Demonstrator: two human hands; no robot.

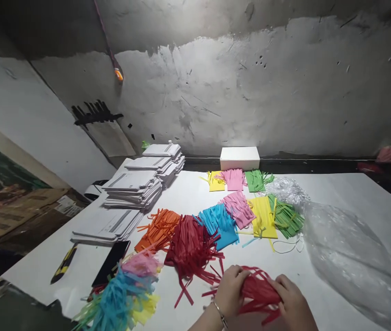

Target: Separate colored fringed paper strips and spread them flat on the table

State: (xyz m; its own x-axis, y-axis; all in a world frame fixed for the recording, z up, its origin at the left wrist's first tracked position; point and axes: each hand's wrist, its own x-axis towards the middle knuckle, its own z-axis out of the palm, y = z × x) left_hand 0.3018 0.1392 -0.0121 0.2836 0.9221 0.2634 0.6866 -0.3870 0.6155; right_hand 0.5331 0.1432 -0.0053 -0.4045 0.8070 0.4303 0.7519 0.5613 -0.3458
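A bundle of dark red fringed paper strips (257, 289) lies between my two hands near the table's front edge. My left hand (230, 289), with a bracelet at the wrist, has its fingers closed on the bundle's left side. On the other side my right hand (290, 296) grips the same strips with thumb and fingers. Just left of my hands sits a larger dark red fringe pile (190, 246). Around it are an orange fringe bundle (159, 227), a blue one (219, 223), a pink one (238, 209) and a yellow one (263, 216).
Stacked white flat packs (129, 188) stand at the left. A yellow-black utility knife (64, 263) and a dark phone-like slab (111, 263) lie before them. Mixed-colour fringe (122, 294) is at the front left. Clear plastic bags (350, 257) cover the right; a white box (240, 158) stands behind.
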